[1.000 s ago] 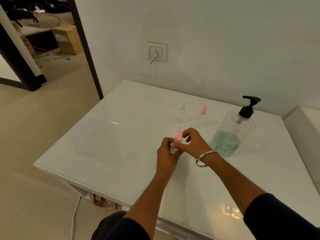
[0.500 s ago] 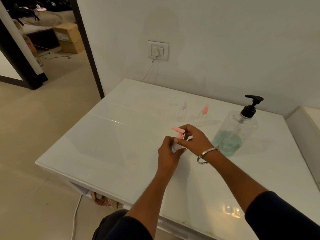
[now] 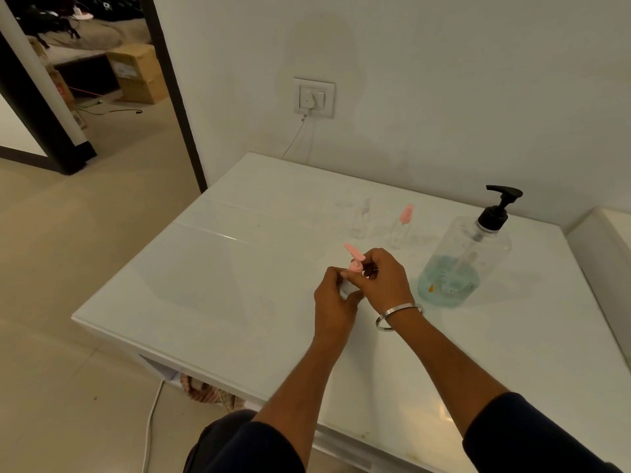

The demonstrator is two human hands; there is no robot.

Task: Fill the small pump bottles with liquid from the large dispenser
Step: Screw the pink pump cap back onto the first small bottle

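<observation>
A small clear bottle with a pink pump top (image 3: 354, 262) is held upright near the middle. Two more small bottles (image 3: 362, 220) (image 3: 401, 227) are stood farther back. The large dispenser (image 3: 467, 257), part filled with blue liquid, is stood at the right.

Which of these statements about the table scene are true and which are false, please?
1. Both hands hold a small bottle with a pink pump. True: left hand around the body, right hand at the pump.
2. The large dispenser is full to the neck. False: blue liquid fills only its bottom part.
3. Its pump is black. True.
4. Four small bottles stand behind the hands. False: two, a pink-topped bottle and a clear-topped bottle.
5. The bracelet is on the left wrist. False: right wrist.
</observation>
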